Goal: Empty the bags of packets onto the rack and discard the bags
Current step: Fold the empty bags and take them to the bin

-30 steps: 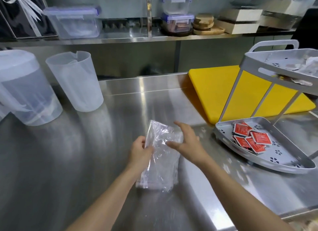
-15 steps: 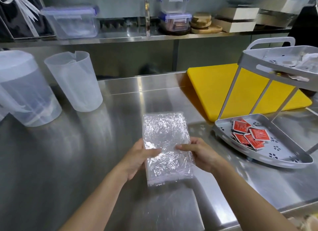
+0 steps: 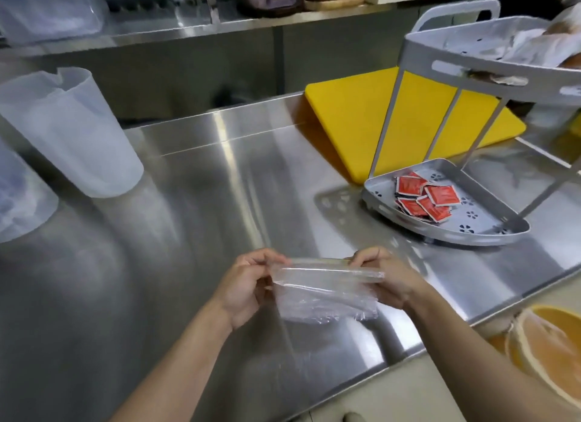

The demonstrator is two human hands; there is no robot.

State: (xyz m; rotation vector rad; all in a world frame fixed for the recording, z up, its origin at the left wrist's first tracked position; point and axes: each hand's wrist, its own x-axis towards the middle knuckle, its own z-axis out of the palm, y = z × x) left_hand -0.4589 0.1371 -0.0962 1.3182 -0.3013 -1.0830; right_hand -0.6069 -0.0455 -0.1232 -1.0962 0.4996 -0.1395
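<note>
Head view: your left hand (image 3: 248, 284) and right hand (image 3: 382, 275) pinch the empty clear bag (image 3: 327, 295) at its top corners, above the bench (image 3: 188, 201). Red packets (image 3: 423, 198) lie on the rack's (image 3: 490, 233) lower tray. Crumple the bag tight before discarding.

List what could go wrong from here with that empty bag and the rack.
1. The clear bag, pinched between the left hand and right hand, is light; it might slip or drift instead of reaching a bin.
2. The rack stands close on the right; a swing could knock it and scatter the red packets.
</note>
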